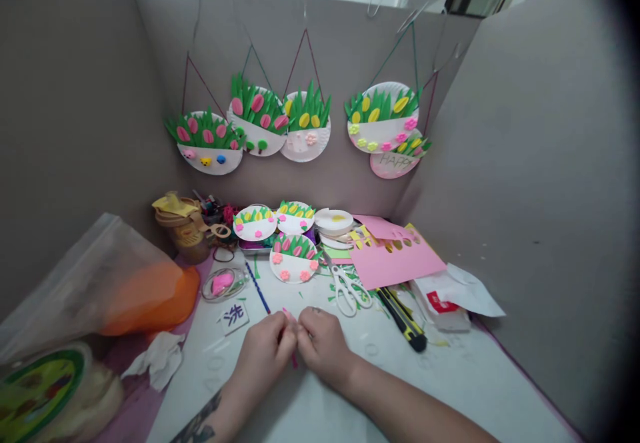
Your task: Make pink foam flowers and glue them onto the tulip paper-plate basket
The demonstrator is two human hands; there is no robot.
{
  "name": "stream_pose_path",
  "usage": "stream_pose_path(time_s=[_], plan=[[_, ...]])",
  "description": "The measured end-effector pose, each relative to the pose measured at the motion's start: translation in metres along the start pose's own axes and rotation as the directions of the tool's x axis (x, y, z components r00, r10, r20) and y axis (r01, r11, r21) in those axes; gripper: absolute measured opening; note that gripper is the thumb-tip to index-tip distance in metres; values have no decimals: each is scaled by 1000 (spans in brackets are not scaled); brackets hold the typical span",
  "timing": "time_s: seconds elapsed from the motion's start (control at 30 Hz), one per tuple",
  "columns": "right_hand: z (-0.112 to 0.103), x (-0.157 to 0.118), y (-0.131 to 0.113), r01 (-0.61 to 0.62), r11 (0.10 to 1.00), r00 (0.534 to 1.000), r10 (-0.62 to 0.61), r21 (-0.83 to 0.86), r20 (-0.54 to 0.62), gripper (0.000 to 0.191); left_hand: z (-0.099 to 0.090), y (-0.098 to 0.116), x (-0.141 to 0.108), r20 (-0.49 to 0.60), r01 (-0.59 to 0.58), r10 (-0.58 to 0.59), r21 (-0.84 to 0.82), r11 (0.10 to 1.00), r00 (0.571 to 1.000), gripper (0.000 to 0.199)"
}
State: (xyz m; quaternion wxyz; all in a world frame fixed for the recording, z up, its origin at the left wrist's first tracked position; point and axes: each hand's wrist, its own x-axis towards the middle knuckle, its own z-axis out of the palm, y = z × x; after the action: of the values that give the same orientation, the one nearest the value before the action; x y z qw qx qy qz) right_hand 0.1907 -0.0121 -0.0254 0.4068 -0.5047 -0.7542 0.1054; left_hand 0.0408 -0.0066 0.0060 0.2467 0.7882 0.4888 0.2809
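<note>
My left hand [270,343] and my right hand [323,343] meet knuckle to knuckle above the white table mat. Both are closed, fingers curled in. A small pink tip [287,312] shows between them; whether it is a held piece or a nail I cannot tell. Beneath the hands lies a thin blue patterned stick [257,286], with a magenta end showing on the near side. Beyond them sits a paper-plate craft [295,258] with pink tulips, green grass and pink flowers. White-handled scissors [347,291] rest to the right of it.
Two more decorated plates [255,222] stand behind. Right are pink paper [393,260], a yellow-black cutter [403,320] and a white packet [443,306]. Left are a plastic bag [115,283], tissue [159,360], jar [183,230] and tub [55,390]. Finished-looking plates [306,136] hang behind.
</note>
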Motion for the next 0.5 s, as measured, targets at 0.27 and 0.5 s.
stream_pose_path(time_s=[0.27,0.5], plan=[[-8,5,-4,-207,932,978,205,299,40,22,-7,-3,0,-22,-40,40,-3,999,999,26],[-13,11,-19,-370,703,929,277,608,247,19,-9,-14,2,-14,-226,226,-15,974,974,88]])
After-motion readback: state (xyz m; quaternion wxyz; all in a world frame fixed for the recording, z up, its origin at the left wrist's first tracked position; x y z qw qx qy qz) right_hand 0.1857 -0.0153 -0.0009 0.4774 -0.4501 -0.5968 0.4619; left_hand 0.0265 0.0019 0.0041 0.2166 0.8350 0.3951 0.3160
